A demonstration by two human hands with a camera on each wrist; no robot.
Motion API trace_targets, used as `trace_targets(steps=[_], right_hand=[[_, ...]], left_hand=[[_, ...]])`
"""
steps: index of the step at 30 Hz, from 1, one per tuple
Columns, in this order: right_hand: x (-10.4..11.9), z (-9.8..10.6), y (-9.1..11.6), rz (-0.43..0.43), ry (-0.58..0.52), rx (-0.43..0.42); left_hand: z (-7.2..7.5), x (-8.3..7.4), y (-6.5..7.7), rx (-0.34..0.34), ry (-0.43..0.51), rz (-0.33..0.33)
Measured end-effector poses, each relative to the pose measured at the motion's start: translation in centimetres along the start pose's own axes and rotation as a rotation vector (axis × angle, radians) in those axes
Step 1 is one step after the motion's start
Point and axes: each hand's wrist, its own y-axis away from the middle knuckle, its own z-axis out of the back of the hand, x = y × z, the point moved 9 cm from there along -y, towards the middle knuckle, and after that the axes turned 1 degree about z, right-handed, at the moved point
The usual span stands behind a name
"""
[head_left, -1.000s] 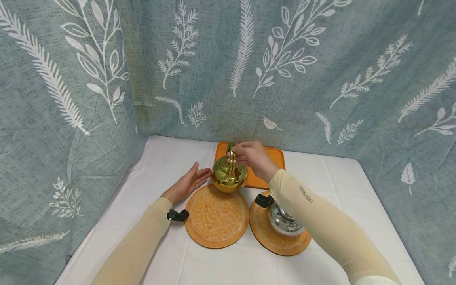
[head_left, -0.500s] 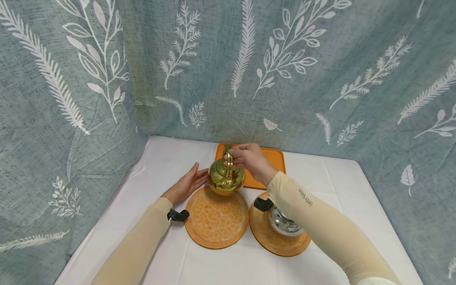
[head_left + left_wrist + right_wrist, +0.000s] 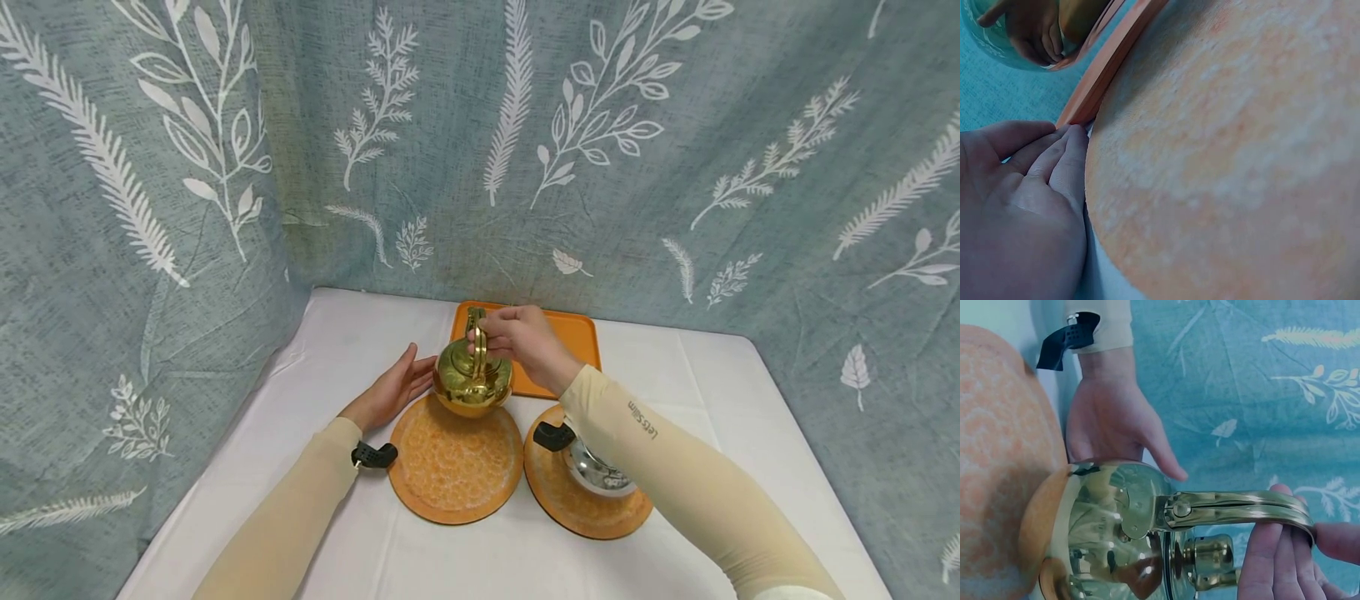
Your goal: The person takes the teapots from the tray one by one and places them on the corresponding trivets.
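My right hand (image 3: 528, 337) grips the raised loop handle (image 3: 1235, 506) of a shiny gold kettle (image 3: 457, 383), fingers curled round it. In the head view the kettle overlaps the far edge of the left round orange mat (image 3: 457, 471). Its polished lower side mirrors that mat. Beside the kettle's left side is my left hand (image 3: 393, 387), fingers straight and thumb raised, holding nothing. The left wrist view has this hand's palm (image 3: 1029, 206) close along the mat's edge, with part of the kettle (image 3: 1004, 47) at the top left.
A silver pot (image 3: 596, 471) sits on a second round orange mat (image 3: 588, 521) to the right, partly hidden by my right forearm. Behind the kettle lies an orange rectangular tray (image 3: 577, 333). A patterned blue-green curtain (image 3: 465, 167) hangs behind the white-covered table (image 3: 675, 383).
The kettle in my right hand has shifted a little left and toward me, from the tray's side further over the left mat. My left hand has barely moved.
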Motion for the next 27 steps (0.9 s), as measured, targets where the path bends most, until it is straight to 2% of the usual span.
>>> trace_targets(steps=[11, 27], right_hand=[[-0.3, -0.6, 0.6, 0.002, -0.05, 0.055], [-0.5, -1.0, 1.1, 0.001, -0.028, 0.055]], left_hand=[[-0.1, 0.0, 0.1, -0.018, -0.01, 0.003], [-0.2, 0.0, -0.1, -0.008, -0.009, 0.004]])
